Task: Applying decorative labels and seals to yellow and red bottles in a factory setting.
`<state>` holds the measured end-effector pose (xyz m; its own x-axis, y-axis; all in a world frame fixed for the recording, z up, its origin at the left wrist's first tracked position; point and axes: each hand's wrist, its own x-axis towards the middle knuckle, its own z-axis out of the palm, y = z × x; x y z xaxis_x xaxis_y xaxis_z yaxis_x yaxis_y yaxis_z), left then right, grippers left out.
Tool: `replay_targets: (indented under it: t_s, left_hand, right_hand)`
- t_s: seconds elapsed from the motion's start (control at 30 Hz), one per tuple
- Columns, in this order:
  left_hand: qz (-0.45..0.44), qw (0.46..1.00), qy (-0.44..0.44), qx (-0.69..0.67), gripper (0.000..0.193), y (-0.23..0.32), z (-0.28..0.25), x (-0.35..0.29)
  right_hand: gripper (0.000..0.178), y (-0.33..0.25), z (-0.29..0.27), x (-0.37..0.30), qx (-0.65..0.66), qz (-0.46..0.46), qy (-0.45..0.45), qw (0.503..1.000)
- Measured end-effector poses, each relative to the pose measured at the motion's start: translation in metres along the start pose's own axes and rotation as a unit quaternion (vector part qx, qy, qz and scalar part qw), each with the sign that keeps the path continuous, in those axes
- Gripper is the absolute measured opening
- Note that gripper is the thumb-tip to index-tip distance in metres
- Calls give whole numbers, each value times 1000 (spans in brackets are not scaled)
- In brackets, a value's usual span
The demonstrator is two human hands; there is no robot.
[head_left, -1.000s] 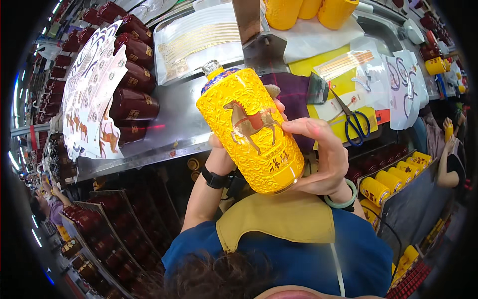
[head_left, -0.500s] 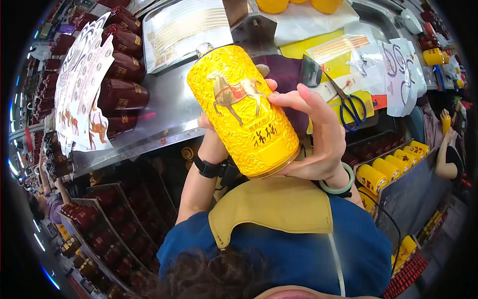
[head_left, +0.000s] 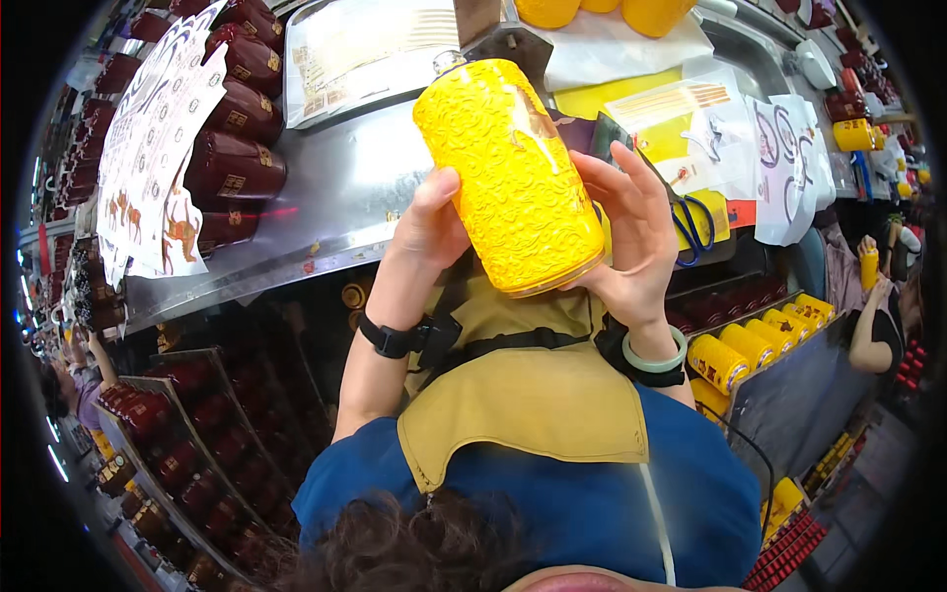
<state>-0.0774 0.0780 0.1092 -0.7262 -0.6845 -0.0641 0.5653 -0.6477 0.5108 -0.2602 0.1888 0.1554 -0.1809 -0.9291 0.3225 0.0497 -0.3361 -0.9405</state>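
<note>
A yellow embossed bottle (head_left: 508, 178) with a short clear neck is held tilted between both hands above the workbench edge. Its neck points away and to the left. My left hand (head_left: 431, 219) grips its left side, the thumb on the front and the other fingers hidden behind it. Around the lower right side and base curls my right hand (head_left: 631, 217), thumb near the bottom rim. Plain raised pattern faces me; only a sliver of the dark-gold picture shows at the right edge. Blue-handled scissors (head_left: 696, 227) lie just beyond my right hand, partly covered.
Dark red bottles (head_left: 237, 163) and printed sticker sheets (head_left: 148, 158) stand at the left. A tray of sheets (head_left: 370, 54) lies behind the bottle. Clear-wrapped strips (head_left: 681, 99) rest at the right. Racks of red bottles (head_left: 178, 459) and yellow bottles (head_left: 747, 342) flank me below. Another person's arm (head_left: 868, 326) shows far right.
The bottle has turned about its long axis, so the horse picture has swung round to the right. It has moved slightly up and right, and my left thumb now shows on its front.
</note>
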Motion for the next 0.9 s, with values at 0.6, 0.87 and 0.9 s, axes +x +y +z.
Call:
replay_targets:
  t_s: [0.6, 0.87, 0.9]
  left_hand:
    - [42, 862, 113, 492, 62, 36, 85, 0]
    - [92, 938, 33, 334, 79, 33, 85, -9]
    - [100, 931, 36, 348, 76, 32, 88, -10]
  right_hand:
    - [95, -12, -16, 44, -28, 197, -54, 979]
    - [102, 29, -28, 27, 532, 235, -67, 811]
    - [105, 30, -27, 30, 655, 225, -103, 714]
